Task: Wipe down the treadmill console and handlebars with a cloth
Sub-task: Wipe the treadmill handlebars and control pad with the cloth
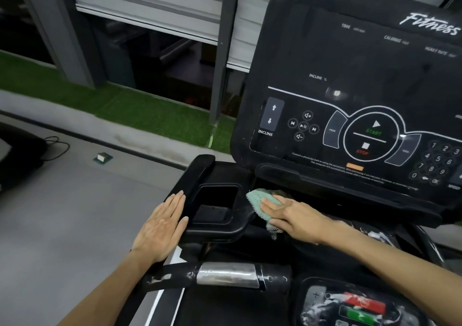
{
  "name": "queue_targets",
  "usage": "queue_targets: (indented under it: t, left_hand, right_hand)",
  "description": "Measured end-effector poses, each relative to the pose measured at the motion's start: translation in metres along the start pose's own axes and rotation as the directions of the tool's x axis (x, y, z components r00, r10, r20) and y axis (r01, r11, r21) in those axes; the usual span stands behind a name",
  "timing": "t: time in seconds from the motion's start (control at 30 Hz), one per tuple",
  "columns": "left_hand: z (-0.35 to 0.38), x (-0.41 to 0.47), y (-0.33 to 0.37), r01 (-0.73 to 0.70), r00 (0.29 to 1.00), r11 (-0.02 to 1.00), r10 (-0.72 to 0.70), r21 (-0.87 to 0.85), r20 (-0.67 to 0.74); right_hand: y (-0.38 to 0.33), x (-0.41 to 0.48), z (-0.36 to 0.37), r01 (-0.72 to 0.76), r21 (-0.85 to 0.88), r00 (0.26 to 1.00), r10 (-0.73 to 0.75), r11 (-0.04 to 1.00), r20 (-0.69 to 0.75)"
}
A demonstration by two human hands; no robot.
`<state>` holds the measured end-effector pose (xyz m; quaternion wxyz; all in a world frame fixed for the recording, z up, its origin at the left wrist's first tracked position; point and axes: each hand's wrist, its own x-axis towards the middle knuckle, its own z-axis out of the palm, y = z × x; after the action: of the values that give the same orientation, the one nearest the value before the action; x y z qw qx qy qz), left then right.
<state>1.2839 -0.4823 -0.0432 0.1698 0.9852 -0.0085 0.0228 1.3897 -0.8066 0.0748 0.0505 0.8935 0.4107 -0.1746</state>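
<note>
We see a dim, evenly lit scene, with a small glare spot on the glossy console (350, 95) and soft shadows under it. Wide-angle distortion bends the window frame (222, 50), and the picture is slightly soft throughout.

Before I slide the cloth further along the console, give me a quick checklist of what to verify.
1. Cloth under the right hand: ok, fingers press it flat against the ledge below the console.
2. Left hand braced: ok, open palm rests against the outer side of the storage tray.
3. Display off: ok, no readouts are lit.
4. START and STOP buttons away from the cloth: ok, the cloth sits well below them.
5. Handlebar wiped: cannot tell, pale marks show on it.
</note>
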Motion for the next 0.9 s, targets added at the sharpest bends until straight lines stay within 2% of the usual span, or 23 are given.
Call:
queue_targets:
  t: [0.17, 0.33, 0.5, 0.7, 0.83, 0.9]
  left_hand:
    - [-0.001, 0.000, -0.001, -0.012, 1.000, 0.999, 0.013, -0.035, 0.017]
    - [-0.002, 0.000, -0.003, -0.012, 1.000, 1.000, 0.013, -0.028, 0.018]
    - [0.002, 0.001, 0.000, 0.005, 1.000, 1.000, -0.005, 0.005, 0.001]
    - [0.002, 0.000, -0.001, 0.006, 1.000, 1.000, -0.005, -0.017, 0.015]
    - [0.001, 0.000, -0.001, 0.001, 1.000, 1.000, 0.000, -0.020, 0.010]
    - [0.001, 0.000, -0.001, 0.004, 1.000, 1.000, -0.004, -0.009, 0.002]
  right_hand:
    - [-0.005, 0.014, 0.004, 0.055, 0.020, 0.998, -0.054, 0.998, -0.045]
    - [0.019, -0.019, 0.009, -0.021, 0.150, 0.999, 0.027, 0.989, -0.040]
    - [0.007, -0.003, 0.003, -0.002, -0.005, 1.000, 0.002, 1.000, -0.006]
    - [-0.003, 0.008, 0.009, 0.066, 0.048, 0.996, -0.063, 0.997, -0.059]
    - [0.019, -0.022, 0.008, 0.014, 0.158, 0.999, -0.007, 0.987, -0.042]
    - [0.022, -0.033, 0.004, -0.011, 0.123, 1.000, 0.011, 0.992, 0.001]
